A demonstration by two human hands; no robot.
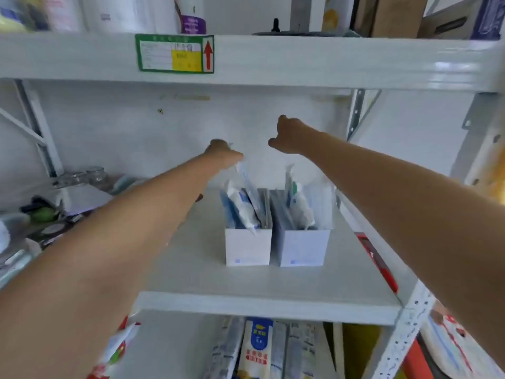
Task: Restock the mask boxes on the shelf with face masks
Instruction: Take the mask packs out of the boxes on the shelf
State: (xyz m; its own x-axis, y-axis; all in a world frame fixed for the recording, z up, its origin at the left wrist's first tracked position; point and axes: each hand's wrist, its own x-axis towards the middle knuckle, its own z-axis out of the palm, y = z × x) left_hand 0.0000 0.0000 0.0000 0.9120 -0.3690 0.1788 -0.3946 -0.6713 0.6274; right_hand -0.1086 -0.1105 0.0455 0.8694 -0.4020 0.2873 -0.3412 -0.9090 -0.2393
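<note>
Two open mask boxes, left box [248, 246] and right box [304, 247], stand touching on the white shelf [267, 305], both holding packaged face masks upright. Left hand [224, 154] is clamped on a mask packet [247, 187] sticking up from the left box. Right hand [290, 136] hovers above the right box, fingers curled (cannot tell if it holds anything). Risks: packet snags on neighbours and drags them out, or a push tips the light box backward.
</note>
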